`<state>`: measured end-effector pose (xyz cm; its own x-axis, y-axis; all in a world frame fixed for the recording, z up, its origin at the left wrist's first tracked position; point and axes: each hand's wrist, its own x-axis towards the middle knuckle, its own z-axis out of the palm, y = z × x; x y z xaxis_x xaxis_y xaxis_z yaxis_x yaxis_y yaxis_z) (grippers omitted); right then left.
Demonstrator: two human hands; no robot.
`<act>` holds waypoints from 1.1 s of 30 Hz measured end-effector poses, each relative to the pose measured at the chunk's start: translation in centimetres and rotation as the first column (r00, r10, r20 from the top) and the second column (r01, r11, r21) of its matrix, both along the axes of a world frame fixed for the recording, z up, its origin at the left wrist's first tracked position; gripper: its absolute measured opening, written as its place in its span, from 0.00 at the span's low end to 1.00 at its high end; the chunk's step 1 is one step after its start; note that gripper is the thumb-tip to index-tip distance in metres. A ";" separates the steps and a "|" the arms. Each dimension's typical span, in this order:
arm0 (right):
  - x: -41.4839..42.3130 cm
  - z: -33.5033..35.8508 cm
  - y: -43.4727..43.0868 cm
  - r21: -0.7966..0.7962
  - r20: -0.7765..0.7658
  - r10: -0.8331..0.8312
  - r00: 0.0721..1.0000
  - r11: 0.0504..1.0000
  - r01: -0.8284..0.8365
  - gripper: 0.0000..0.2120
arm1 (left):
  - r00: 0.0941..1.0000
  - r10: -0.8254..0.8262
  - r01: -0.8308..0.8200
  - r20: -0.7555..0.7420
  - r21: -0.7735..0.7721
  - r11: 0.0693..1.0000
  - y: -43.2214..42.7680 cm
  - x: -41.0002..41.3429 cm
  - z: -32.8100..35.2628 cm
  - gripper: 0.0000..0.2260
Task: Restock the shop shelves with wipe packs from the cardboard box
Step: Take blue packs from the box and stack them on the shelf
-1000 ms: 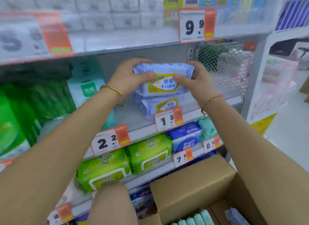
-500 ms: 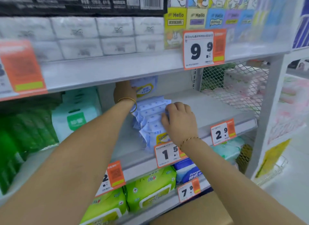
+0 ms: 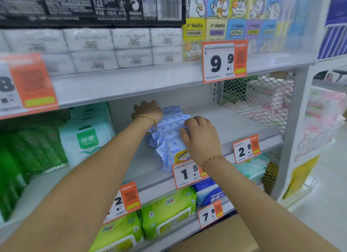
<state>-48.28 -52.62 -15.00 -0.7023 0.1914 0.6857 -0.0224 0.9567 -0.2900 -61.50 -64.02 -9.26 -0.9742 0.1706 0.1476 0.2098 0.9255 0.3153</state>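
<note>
A row of light-blue wipe packs [image 3: 170, 129] stands on edge on the middle shelf [image 3: 236, 124], behind the 1.5 price tag [image 3: 186, 174]. My left hand [image 3: 146, 110] reaches deep under the upper shelf and curls over the rearmost pack. Over the top edges of the front packs lies my right hand [image 3: 201, 137], fingers bent onto them. The front pack shows a yellow label. Only a brown top corner of the cardboard box [image 3: 216, 238] shows at the bottom edge.
A teal bag [image 3: 86, 137] and green packs stand left of the row. A wire mesh divider [image 3: 253, 98] closes the shelf's right end. Green wipe packs [image 3: 167, 212] and a blue pack [image 3: 210, 195] fill the shelf below. Tissue bundles sit above.
The pack held up in both hands a second ago now stands at the back of the row. My view has moved closer and higher, and the box has dropped almost out of view.
</note>
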 end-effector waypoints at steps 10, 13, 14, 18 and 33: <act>14.2 -8.9 5.6 -0.299 -0.160 -0.118 0.980 0.952 0.066 0.15 | 0.611 -0.603 0.726 -0.512 0.060 0.685 0.7 27.3 -13.9 0.16; 19.5 -16.4 7.9 -0.370 0.112 -0.232 0.966 0.893 0.258 0.15 | 0.563 -0.785 0.796 -0.257 -0.085 0.599 2.0 29.6 -20.4 0.17; 21.2 -18.8 8.7 -0.372 0.244 -0.275 0.930 0.859 0.352 0.14 | 0.534 -0.829 0.821 -0.164 -0.134 0.555 2.4 29.7 -22.6 0.17; 25.4 -27.0 11.6 -0.300 0.672 -0.341 0.657 0.686 0.663 0.16 | 0.455 -0.873 0.870 0.175 -0.297 0.394 4.4 29.8 -28.1 0.20; 22.9 -44.3 17.4 0.063 0.989 -0.128 0.077 0.823 0.565 0.27 | 0.417 -0.839 0.904 0.349 -0.253 0.345 5.5 27.3 -33.9 0.19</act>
